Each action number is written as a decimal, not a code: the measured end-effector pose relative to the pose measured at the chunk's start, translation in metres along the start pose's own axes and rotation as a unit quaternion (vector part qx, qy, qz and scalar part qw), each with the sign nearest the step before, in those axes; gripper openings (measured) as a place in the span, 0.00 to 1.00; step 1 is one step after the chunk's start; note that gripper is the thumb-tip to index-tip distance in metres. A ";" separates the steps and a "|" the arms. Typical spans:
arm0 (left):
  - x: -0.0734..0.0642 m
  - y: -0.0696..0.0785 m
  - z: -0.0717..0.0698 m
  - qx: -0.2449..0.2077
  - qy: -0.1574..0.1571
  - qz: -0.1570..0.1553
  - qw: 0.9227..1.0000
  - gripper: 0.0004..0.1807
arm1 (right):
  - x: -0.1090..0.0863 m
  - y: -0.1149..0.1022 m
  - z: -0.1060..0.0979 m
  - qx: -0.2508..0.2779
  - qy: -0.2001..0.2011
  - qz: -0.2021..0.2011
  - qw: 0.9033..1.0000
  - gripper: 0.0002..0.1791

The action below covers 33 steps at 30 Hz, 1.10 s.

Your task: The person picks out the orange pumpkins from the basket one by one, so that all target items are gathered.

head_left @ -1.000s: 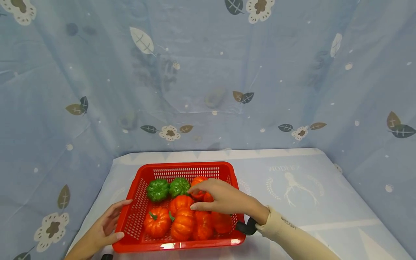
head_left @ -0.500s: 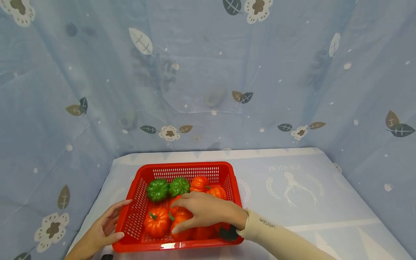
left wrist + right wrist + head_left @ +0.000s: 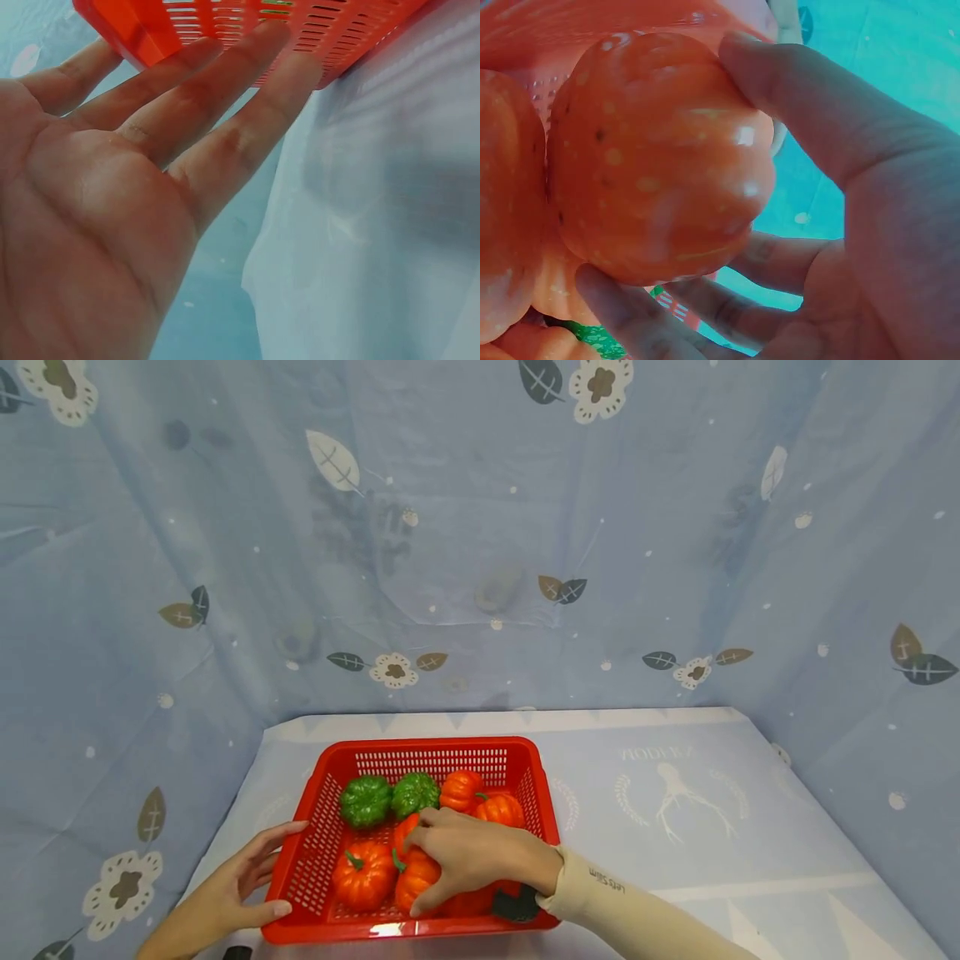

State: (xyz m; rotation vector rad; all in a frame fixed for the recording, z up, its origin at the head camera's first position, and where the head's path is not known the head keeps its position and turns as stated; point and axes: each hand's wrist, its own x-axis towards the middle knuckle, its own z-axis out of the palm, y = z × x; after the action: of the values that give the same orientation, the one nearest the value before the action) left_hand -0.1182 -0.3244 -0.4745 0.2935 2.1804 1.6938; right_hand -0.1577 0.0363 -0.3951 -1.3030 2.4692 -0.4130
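A red plastic basket (image 3: pixel 435 929) with slotted walls holds orange and green toy pumpkins. Over its front half, my right hand (image 3: pixel 483 858) grips an orange pumpkin (image 3: pixel 660 157), thumb on one side and fingers on the other. That pumpkin sits among its neighbours, partly covered by the hand in the head view. My left hand (image 3: pixel 232 885) is at the basket's left side; in the left wrist view its nearly straight fingers (image 3: pixel 247 142) reach against the slotted wall. To the left of the gripped pumpkin lies another orange pumpkin (image 3: pixel 363 875) with a green stem.
Two green pumpkins (image 3: pixel 366 802) and two smaller orange ones (image 3: pixel 461 791) lie along the basket's back. Beneath is a table with a pale printed cloth (image 3: pixel 675 827). A blue patterned curtain (image 3: pixel 480 543) encloses the back and sides.
My right hand has moved left and toward the front of the basket, down onto the orange pumpkin, and its fingers have closed in around it. The left hand stays at the basket's side.
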 end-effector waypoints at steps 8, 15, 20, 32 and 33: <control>-0.003 0.003 -0.002 -0.017 -0.019 -0.002 1.000 0.44 | -0.003 0.002 0.000 0.038 0.007 0.019 0.999 0.36; -0.003 0.001 -0.002 -0.032 -0.021 0.012 0.999 0.43 | -0.010 0.007 -0.004 0.059 0.026 0.035 0.997 0.37; -0.002 0.000 0.000 -0.036 -0.015 0.013 0.999 0.43 | -0.015 0.012 -0.008 0.059 0.060 0.031 0.996 0.37; 0.000 -0.002 0.002 -0.037 0.002 -0.001 0.999 0.44 | -0.039 0.040 -0.026 0.126 0.201 0.050 0.970 0.37; 0.000 -0.002 0.002 -0.035 0.001 0.003 0.999 0.43 | -0.042 0.043 -0.027 0.131 0.213 0.052 0.967 0.38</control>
State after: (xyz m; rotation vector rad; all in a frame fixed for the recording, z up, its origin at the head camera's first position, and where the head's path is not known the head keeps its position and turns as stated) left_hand -0.1172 -0.3230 -0.4770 0.2790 2.1187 1.7704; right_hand -0.1783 0.0976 -0.3820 -1.0573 2.6820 -1.0495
